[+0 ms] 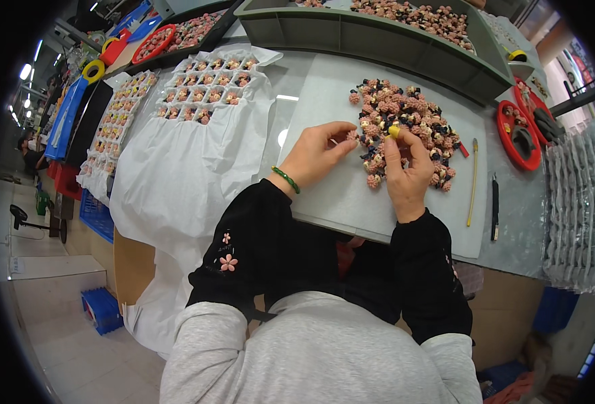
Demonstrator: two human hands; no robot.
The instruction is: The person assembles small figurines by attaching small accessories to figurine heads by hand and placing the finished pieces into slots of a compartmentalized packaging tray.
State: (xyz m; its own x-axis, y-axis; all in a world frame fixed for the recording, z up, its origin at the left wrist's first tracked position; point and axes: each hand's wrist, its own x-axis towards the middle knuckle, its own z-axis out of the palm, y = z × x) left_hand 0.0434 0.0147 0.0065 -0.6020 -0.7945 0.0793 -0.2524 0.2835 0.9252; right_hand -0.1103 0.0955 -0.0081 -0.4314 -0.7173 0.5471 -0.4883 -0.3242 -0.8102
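Sorting at the pile of pink flower beads (405, 124) on the table (324, 195).
Left hand (314, 153) pinching 1 pink bead; right hand (405, 168) gripping a yellow piece (394, 130).

This is a factory workshop for hand assembly, and the white mat (338, 195) on the counter (520, 222) shows it, with a heap of small pink and dark pieces (405, 128) on its far half. Beyond the mat stands a long grey bin (351, 34) of the same pieces, to its left a white tray (206, 87) sorted into cells, to its right red dishes (516, 138). Farther left, more trays, blue crates (99, 212) and tape rolls (94, 69) line the aisle under strip lights.
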